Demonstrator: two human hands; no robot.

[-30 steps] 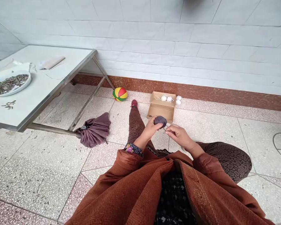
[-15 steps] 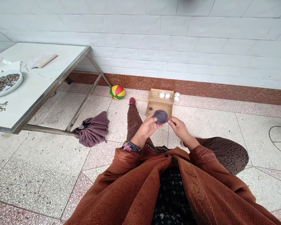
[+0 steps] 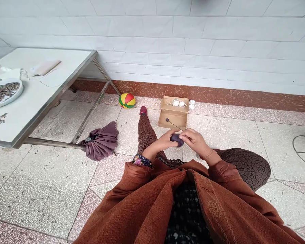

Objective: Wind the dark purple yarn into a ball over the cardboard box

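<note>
A dark purple ball of yarn (image 3: pixel 177 139) is gripped in my left hand (image 3: pixel 165 141), fingers curled round its left side. My right hand (image 3: pixel 194 140) is pinched at the ball's right side, holding the yarn strand (image 3: pixel 176 126). That strand runs from the right fingers down to a small purple yarn ball (image 3: pixel 167 120) inside the open cardboard box (image 3: pixel 179 121) on the floor. White yarn balls (image 3: pixel 176 102) rest at the box's raised lid, and more white balls (image 3: pixel 191 104) lie just right of it.
At the left stands a white-topped table (image 3: pixel 51 81) with a metal frame, bearing a dish of dark pieces (image 3: pixel 6 93) and a folded cloth (image 3: pixel 46 67). A folded purple umbrella (image 3: pixel 103 140) leans by its lower bar. A striped ball (image 3: pixel 127 101) sits near the wall.
The held yarn ball has turned and come slightly lower, nearer me. My right hand has moved over its right side. The strand is now drawn out, and the small ball in the box has shifted.
</note>
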